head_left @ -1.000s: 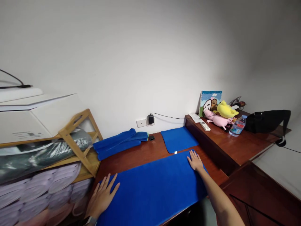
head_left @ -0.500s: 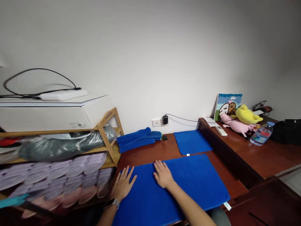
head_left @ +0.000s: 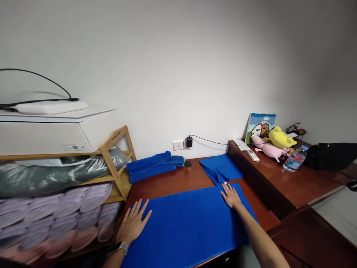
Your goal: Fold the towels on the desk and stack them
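A large blue towel (head_left: 184, 223) lies spread flat over the front of the brown table (head_left: 164, 184). My left hand (head_left: 133, 223), with a watch on its wrist, rests palm down at the towel's left edge, fingers spread. Near the towel's far right corner, my right hand (head_left: 231, 196) lies flat with its fingers apart. Just beyond its fingertips is a smaller blue towel (head_left: 223, 165), its near edge rumpled and a white tag at that edge. Folded blue towels (head_left: 152, 167) sit at the back left against the wall.
At left stands a wooden shelf (head_left: 111, 167) with rows of slippers (head_left: 71, 203) and a white box (head_left: 41, 137) on top. A raised brown surface at right bears a water bottle (head_left: 295, 159), plush toys (head_left: 269, 148) and a remote (head_left: 253, 155). A plug (head_left: 189, 141) is in the wall.
My right hand has slid right across the large towel to its far right corner. The smaller towel's near edge has become rumpled. My left hand stays at the left edge.
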Demonstrator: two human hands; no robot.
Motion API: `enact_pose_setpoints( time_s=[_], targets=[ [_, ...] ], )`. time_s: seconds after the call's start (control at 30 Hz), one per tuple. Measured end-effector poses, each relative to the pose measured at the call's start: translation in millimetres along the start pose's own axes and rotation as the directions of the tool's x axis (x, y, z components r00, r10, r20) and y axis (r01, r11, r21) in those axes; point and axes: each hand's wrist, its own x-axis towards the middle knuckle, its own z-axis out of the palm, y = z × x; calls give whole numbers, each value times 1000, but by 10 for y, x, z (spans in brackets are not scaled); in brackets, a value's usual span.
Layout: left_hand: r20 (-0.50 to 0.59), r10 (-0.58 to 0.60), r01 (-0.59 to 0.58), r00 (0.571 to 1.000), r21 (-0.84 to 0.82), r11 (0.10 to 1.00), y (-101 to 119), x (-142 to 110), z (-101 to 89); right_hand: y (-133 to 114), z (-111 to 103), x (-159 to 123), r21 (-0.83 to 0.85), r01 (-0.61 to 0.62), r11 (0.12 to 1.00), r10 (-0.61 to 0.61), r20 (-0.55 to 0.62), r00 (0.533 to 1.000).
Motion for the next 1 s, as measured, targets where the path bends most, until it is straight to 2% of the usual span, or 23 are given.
enact_pose_setpoints(
  time_s=[0.1,0.17,0.23,0.33,0.43,0.5,0.6,0.67,0.8,0.9,1.0],
  targets=[
    [-9,-8,8,1000,-21,1000,-16,13,22,163,18,-57,15,80,997,-79,-7,997],
    [-13,-15,15,1000,-36,999,-23,18,30,136,40,-108,44,166,985,-164,-50,985],
    [-13,-13,13,1000,-34,999,-29,21,32,72,55,-138,74,208,975,-197,-132,971],
    [-10,-12,12,1000,-28,1000,-38,21,27,-42,67,-108,84,98,992,-78,-211,974],
    [-5,-14,14,1000,-33,999,-47,20,9,-191,59,0,47,10,999,-4,-135,991],
    [-1,-11,11,1000,-27,1000,-49,16,-9,-318,23,90,21,52,998,-50,-119,992],
    [12,-4,4,1000,-4,1000,-43,4,-42,-532,-91,241,4,135,991,-131,-200,971],
    [16,0,0,1000,13,1000,-35,-8,-62,-665,-178,365,12,129,992,-122,-235,964],
    [8,-5,5,1000,6,1000,-33,-26,-71,-867,-239,686,32,67,997,-61,-163,985],
    [11,-16,16,1000,-14,1000,-53,-32,-51,-987,-169,940,31,77,997,-74,-67,995],
    [1,-12,12,1000,-38,999,-77,-44,-35,-1086,-101,1127,28,85,996,-84,-39,996]
  ],
)
